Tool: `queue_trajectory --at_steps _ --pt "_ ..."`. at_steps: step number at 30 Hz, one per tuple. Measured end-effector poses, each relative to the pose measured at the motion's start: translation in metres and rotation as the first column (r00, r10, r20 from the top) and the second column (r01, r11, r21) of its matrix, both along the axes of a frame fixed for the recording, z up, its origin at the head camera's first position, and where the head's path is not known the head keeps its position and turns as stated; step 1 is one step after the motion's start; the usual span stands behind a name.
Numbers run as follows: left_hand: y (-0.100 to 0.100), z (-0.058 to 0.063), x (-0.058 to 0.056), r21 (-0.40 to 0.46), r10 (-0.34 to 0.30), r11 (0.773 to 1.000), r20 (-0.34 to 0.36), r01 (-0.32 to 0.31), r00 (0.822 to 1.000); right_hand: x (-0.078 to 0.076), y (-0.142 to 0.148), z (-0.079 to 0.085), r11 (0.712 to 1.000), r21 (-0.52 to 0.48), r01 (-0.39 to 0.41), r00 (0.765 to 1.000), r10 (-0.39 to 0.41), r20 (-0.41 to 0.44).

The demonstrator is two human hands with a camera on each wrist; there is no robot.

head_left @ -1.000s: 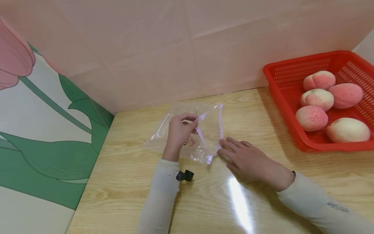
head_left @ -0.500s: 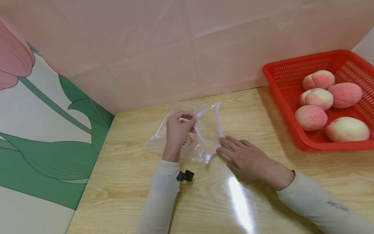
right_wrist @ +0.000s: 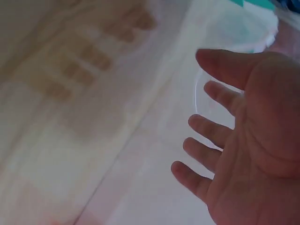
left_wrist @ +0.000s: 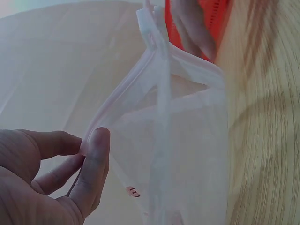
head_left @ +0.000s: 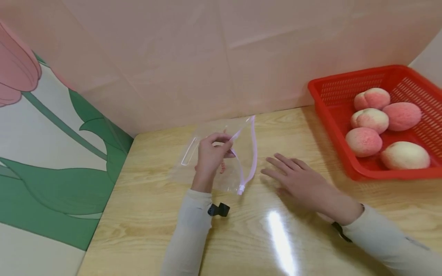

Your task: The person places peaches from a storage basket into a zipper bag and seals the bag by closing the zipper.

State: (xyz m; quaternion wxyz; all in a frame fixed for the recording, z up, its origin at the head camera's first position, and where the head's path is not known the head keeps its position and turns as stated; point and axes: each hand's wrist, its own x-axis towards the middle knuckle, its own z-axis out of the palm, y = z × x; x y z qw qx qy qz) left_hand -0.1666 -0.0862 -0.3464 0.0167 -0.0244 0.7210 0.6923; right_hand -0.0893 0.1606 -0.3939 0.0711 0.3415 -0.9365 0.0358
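A clear zip bag [head_left: 233, 178] with a lilac zip edge lies on the wooden table, its mouth spread apart toward the right. My left hand [head_left: 211, 155] pinches the upper lip of that mouth between thumb and fingers; the left wrist view shows the pinch closely, with the zip slider [left_wrist: 152, 28] at the top. Just right of the bag, my right hand [head_left: 300, 182] hovers with its fingers spread, holding nothing. Its palm and separated fingers [right_wrist: 206, 131] show in the right wrist view. Red print on the bag is partly covered by my left hand.
At the right stands a red plastic basket [head_left: 357, 168] holding several pink and cream peaches [head_left: 404, 155]. A pink-covered wall [head_left: 221, 57] rises behind the table [head_left: 145, 214], and a tulip-patterned panel [head_left: 58, 165] borders it on the left.
My right hand has let go of the bag's near zip edge and moved right, away from it. The mouth's right edge has shifted slightly left. My left hand keeps its pinch.
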Motion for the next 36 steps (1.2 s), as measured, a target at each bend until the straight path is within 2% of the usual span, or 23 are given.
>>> queue_trajectory --at_steps 6,10,13,17,19,24,26,29,31,36 --pt "-0.002 0.000 0.001 0.034 0.011 0.999 0.025 -0.012 1.000 -0.004 0.024 0.021 0.990 -0.127 0.056 0.994 -0.043 0.102" --pt "-0.003 -0.001 0.001 0.070 0.004 0.998 0.030 -0.006 1.000 -0.009 0.048 0.040 0.972 -0.213 0.100 0.991 -0.079 0.104" --pt "-0.003 -0.002 0.001 0.091 0.005 0.996 0.027 -0.007 1.000 -0.015 0.070 0.053 0.957 -0.244 0.158 0.983 -0.130 0.127" --pt "-0.003 -0.004 0.000 0.096 0.002 0.995 0.030 -0.005 1.000 -0.023 0.100 0.064 0.939 -0.221 0.264 0.956 -0.224 0.189" --pt "-0.003 -0.005 0.000 0.097 -0.003 0.995 0.036 0.000 0.999 -0.028 0.114 0.065 0.928 -0.191 0.320 0.934 -0.275 0.227" --pt "-0.004 -0.007 -0.001 0.097 -0.011 0.995 0.040 0.007 0.999 -0.041 0.142 0.065 0.884 -0.088 0.459 0.845 -0.404 0.350" --pt "-0.004 -0.007 -0.001 0.095 -0.009 0.995 0.045 0.005 0.999 -0.045 0.151 0.064 0.870 -0.057 0.490 0.821 -0.439 0.364" --pt "-0.003 -0.008 -0.002 0.104 -0.011 0.995 0.053 0.005 0.999 -0.046 0.161 0.061 0.854 -0.033 0.519 0.802 -0.473 0.366" --pt "-0.002 -0.009 -0.002 0.106 -0.011 0.994 0.062 0.004 0.998 -0.047 0.167 0.059 0.841 -0.017 0.541 0.779 -0.493 0.387" --pt "-0.001 -0.011 -0.001 0.097 -0.005 0.995 0.062 -0.001 0.998 -0.050 0.176 0.051 0.805 -0.020 0.593 0.703 -0.505 0.500"
